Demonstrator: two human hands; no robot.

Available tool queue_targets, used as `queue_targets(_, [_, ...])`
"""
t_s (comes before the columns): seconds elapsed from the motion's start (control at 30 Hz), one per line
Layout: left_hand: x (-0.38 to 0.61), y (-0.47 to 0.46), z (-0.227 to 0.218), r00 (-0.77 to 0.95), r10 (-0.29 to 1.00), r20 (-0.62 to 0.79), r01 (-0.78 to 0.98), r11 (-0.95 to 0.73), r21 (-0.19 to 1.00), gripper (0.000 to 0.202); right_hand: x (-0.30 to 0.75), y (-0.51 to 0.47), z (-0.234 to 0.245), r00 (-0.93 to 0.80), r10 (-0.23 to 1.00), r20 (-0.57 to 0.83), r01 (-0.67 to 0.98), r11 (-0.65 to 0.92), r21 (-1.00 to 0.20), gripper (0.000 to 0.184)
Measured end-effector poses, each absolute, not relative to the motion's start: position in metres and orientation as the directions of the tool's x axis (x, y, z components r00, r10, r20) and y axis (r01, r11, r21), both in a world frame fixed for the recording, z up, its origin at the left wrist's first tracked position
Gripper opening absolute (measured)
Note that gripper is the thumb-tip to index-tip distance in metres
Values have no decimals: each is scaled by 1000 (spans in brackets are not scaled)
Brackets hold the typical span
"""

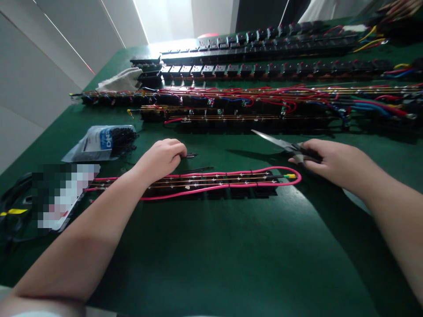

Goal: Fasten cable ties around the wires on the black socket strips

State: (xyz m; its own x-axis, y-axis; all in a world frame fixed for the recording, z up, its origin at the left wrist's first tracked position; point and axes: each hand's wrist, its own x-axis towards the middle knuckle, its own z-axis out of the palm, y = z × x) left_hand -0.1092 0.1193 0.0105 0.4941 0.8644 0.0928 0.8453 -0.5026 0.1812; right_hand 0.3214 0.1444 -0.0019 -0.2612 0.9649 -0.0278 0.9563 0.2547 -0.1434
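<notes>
My left hand is curled closed, pinching a thin black cable tie just above a socket strip that lies upside down with copper bars and a pink wire looped round it. My right hand is closed on the handles of a pair of scissors, whose blades point left over the green mat, just beyond the strip's right end. A second black tie lies on the strip's far edge.
A plastic bag of black cable ties lies at the left. Several long wired socket strips fill the back of the green table. A white cloth glove sits far left. A blurred patch covers something at near left.
</notes>
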Motion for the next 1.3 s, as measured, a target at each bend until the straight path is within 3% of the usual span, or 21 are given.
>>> queue_targets(0.17, [-98,108,22,481,873,82,866,-487,111,30,318,146,-11,-318,943,103,941,327,-88,46])
queue_targets(0.47, [-93,113,25,420,888,-189,869,-334,364,21,327,153,-23,-368,906,209,911,396,-114,44])
queue_targets(0.87, [-93,112,14,445,876,-189,845,-341,412,23,327,151,-23,-368,899,236,901,408,-147,38])
queue_targets(1.3, [-96,113,11,453,878,-156,845,-368,387,23,322,149,-17,-180,963,199,907,241,-345,48])
